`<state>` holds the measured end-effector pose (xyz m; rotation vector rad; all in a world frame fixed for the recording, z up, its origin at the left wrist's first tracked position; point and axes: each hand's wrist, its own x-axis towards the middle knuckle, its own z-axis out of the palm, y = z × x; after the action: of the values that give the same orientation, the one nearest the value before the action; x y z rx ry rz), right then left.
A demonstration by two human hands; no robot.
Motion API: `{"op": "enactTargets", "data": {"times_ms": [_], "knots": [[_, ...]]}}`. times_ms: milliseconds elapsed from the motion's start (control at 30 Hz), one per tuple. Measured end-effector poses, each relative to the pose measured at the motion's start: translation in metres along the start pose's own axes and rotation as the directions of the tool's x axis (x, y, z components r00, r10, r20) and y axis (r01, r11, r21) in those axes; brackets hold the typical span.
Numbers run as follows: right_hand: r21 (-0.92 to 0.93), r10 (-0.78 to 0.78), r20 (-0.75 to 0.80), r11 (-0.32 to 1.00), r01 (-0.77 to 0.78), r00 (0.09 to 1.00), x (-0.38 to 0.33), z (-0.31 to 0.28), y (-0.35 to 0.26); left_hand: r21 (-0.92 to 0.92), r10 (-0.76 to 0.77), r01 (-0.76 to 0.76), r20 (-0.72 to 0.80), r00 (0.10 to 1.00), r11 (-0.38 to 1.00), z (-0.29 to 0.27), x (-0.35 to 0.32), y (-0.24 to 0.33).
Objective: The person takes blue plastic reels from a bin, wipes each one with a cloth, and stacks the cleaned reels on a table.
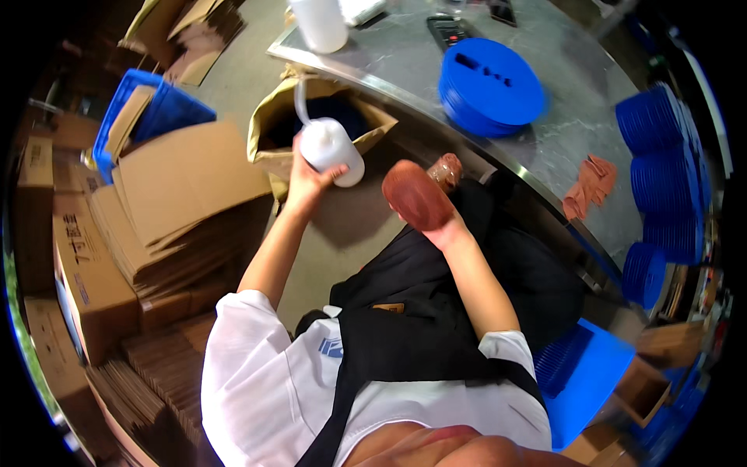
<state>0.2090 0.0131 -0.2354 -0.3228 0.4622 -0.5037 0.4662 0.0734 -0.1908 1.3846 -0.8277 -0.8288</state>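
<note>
Most of right hand [445, 232] | hidden by brown oval piece [418, 194]

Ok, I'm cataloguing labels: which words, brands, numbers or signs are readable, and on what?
Brown cardboard box, left: dark printed characters, not copied here.
Another brown box: too blurred.
Tan rectangular patch on black cloth apron: too small.
White cloth shirt: blue print, too blurred to read.
</note>
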Motion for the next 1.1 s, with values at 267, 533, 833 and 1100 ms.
{"op": "enactTargets", "data": {"times_ms": [267, 533, 833, 1100], "knots": [[-0.29, -0.255, -0.281, 0.942, 0.172, 0.925, -0.115, -0.059, -0.032, -0.015, 0.202, -0.206, -0.151, 0.968, 0.978, 0.08, 0.166, 0.033], [-0.064, -0.602, -0.234, 0.793, 0.606, 0.764, -0.261, -0.069, -0.064, 0.493, 0.368, -0.257, -0.142, 0.919, 0.831, 0.098, 0.228, -0.04], [-0.131, -0.825, -0.501, -0.226, 0.965, -0.261, -0.439, -0.13, -0.197, 0.542, 0.748, -0.84, 0.548, 0.374, 0.023, 0.175, 0.029, 0.061], [-0.282, -0.809, -0.515, -0.153, 0.947, -0.284, -0.5, -0.279, -0.31, -0.32, 0.454, -0.799, 0.888, -0.067, 0.509, 0.458, -0.063, 0.042]]}}
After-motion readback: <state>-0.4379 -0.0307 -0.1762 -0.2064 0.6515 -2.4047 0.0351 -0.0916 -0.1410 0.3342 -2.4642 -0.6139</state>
